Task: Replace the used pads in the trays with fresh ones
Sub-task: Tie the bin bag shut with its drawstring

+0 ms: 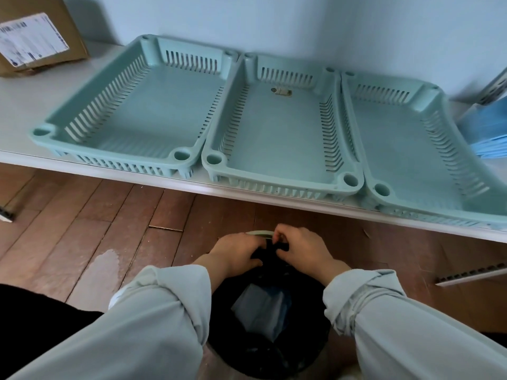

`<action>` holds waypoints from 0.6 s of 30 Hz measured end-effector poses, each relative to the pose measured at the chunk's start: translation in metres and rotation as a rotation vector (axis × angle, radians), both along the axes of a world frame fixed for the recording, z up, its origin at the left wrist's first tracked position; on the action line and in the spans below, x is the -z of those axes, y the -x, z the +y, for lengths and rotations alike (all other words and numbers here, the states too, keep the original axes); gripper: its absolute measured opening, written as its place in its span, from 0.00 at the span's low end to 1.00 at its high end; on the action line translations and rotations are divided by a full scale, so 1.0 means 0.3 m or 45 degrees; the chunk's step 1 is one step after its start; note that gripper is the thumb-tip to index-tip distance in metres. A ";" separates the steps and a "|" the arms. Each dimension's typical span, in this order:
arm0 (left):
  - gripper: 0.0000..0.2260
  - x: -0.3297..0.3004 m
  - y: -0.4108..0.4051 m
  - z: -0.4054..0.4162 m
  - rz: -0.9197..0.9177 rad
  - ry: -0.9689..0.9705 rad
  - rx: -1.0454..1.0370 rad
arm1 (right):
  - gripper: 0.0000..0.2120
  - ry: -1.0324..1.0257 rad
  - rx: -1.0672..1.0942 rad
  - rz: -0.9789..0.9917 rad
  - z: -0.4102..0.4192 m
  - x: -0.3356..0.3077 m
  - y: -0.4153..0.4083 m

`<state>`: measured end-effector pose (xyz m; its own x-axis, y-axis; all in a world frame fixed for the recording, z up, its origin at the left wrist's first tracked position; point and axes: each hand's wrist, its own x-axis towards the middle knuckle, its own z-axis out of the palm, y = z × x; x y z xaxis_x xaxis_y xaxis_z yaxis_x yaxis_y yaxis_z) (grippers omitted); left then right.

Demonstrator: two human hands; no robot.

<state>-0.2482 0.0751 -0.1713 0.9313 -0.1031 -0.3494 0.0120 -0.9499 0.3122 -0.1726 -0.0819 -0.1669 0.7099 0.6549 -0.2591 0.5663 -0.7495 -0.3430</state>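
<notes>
Three pale green slotted trays stand side by side on the white shelf: the left tray (82, 105), the middle tray (219, 165) and the right tray (356, 149). No pad lies in any of them; a small sticker sits in the middle one. A stack of blue pads (485, 135) lies at the shelf's right end. Below the shelf, on the floor, a bin holds a black bin bag (270, 349) with crumpled bluish pads (260, 311) inside. My left hand (236, 252) and my right hand (301, 250) both pinch the bag's far edge, close together.
A cardboard box (41, 34) with a label stands at the shelf's far left. The white shelf edge (109, 171) runs over a wooden floor with a wet patch (104, 267). A perforated metal strip (472, 275) lies on the floor at right.
</notes>
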 end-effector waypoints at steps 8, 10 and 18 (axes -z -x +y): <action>0.19 -0.036 0.051 0.026 0.297 -0.145 -0.030 | 0.14 0.334 0.343 0.203 -0.127 -0.010 0.000; 0.21 -0.036 0.079 0.032 0.386 -0.196 -0.044 | 0.17 0.366 0.385 0.173 -0.147 -0.012 0.018; 0.24 -0.030 0.202 0.018 0.494 -0.287 -0.179 | 0.23 0.448 0.398 0.523 -0.244 0.004 0.096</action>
<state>-0.3088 0.0805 -0.1622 0.7267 0.1333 -0.6739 0.2207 -0.9743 0.0453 -0.2013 -0.1552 -0.1681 0.6508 0.2580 -0.7141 0.1758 -0.9661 -0.1889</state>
